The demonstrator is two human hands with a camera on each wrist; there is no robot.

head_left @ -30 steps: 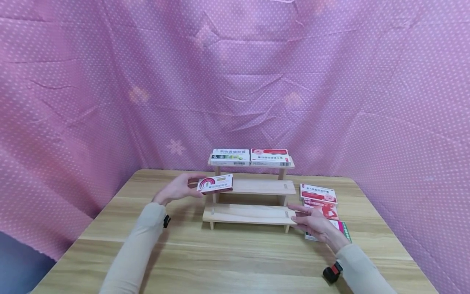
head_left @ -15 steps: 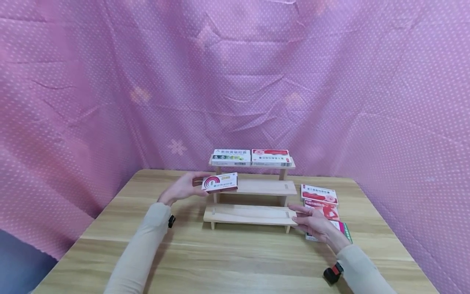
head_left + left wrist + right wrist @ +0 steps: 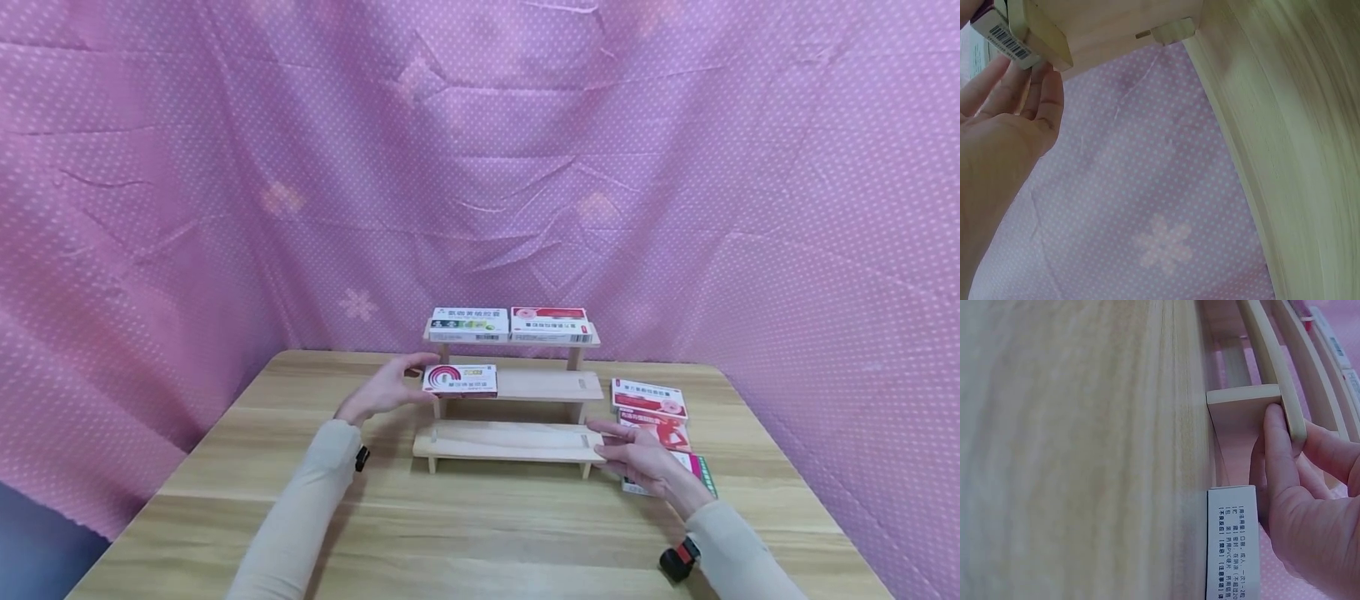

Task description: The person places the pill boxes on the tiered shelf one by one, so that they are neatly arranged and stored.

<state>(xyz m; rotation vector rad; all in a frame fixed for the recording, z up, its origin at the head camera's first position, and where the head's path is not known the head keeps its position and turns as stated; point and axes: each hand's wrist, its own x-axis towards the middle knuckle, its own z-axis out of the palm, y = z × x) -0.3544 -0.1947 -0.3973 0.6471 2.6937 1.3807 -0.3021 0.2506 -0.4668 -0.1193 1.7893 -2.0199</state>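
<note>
In the head view, my left hand (image 3: 385, 390) pinches the left end of a white medicine box (image 3: 460, 381) with magenta arcs. That box lies flat at the left end of the middle tier of a wooden three-step display stand (image 3: 517, 440). The left wrist view shows its barcoded end (image 3: 1007, 44) beside the board's end, fingers against it. My right hand (image 3: 647, 460) grips the right end of the lowest tier. In the right wrist view, the fingers (image 3: 1280, 450) hold the board's edge and touch the leg under it.
On the top tier lie a green-and-white medicine box (image 3: 469, 323) and a red-and-white one (image 3: 551, 324). Right of the stand, more boxes lie in a column: red-and-white (image 3: 648, 397), red (image 3: 654, 429), and a green-edged one (image 3: 703, 475) partly behind my right hand. A pink dotted curtain (image 3: 480, 167) hangs behind the table.
My left hand has moved right and lowered the medicine box from a tilt above the middle tier's left end to flat on it. The right hand keeps its hold on the stand.
</note>
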